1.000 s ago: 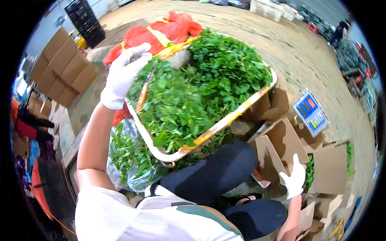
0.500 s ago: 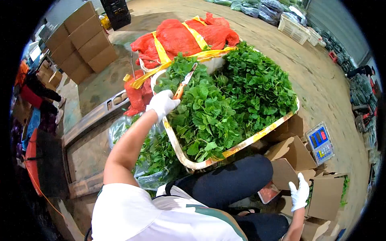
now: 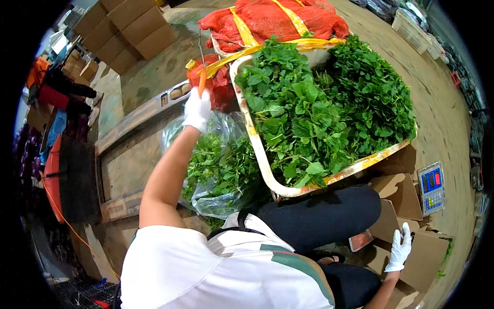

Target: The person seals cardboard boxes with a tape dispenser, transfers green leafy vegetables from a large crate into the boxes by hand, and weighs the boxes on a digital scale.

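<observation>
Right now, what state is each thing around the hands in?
Orange-handled knife: gripped, blade unclear
Left hand: gloved, closed around the knife
Right hand: gloved, open
White tub: uncovered, heaped with leafy greens
Clear plastic bag: holding greens
Red net bag: bulging
Digital scale: display lit
Cardboard box: flaps open

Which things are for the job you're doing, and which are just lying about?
Likely for the job:
orange tool, in the left grip
leaves
tub
clear bag
boxes by the right grip
maybe the scale

Likely just lying about:
stacked boxes
red sack
white crate
orange cord
</observation>
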`<act>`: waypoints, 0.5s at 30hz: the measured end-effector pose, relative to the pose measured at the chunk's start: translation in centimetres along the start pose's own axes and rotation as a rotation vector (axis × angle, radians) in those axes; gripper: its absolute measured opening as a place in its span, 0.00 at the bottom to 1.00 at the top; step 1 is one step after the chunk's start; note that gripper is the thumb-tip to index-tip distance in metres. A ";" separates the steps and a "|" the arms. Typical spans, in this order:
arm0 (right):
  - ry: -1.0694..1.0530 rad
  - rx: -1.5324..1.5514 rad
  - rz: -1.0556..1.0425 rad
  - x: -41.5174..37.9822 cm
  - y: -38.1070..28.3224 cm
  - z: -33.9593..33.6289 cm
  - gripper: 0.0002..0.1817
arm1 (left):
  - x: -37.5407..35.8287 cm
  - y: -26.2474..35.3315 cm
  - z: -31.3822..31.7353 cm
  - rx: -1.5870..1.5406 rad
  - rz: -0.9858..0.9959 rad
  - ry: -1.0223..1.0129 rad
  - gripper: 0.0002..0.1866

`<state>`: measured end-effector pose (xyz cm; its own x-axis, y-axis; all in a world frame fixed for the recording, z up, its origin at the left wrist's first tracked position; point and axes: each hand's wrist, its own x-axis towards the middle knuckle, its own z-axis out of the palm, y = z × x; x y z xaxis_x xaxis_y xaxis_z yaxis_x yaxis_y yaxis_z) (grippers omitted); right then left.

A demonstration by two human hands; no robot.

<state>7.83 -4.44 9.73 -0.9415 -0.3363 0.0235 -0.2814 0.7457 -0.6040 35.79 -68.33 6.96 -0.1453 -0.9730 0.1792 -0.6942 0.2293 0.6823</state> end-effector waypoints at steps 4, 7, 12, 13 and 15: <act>-0.035 -0.030 -0.043 -0.2 -0.4 0.4 0.22 | -5.1 -9.3 1.6 0.313 -0.237 -0.193 0.18; -0.071 -0.087 -0.077 -1.0 -1.0 0.2 0.22 | -9.0 -12.1 2.1 0.419 -0.323 -0.377 0.18; -0.088 -0.073 -0.060 -1.4 -0.3 0.2 0.21 | -9.2 -11.4 1.5 0.596 -0.327 -0.584 0.19; -0.082 -0.096 -0.056 -1.5 -0.3 0.1 0.21 | -8.5 -10.2 0.8 0.702 -0.275 -0.744 0.19; -0.067 -0.084 -0.042 -1.6 -0.4 0.1 0.20 | -7.2 -5.3 -1.5 0.985 -0.128 -0.996 0.18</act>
<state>9.53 -4.26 9.88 -0.9150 -0.4034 -0.0074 -0.3373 0.7749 -0.5346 41.58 -62.50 3.12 -0.1879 -0.6905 -0.6985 -0.8824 0.4311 -0.1888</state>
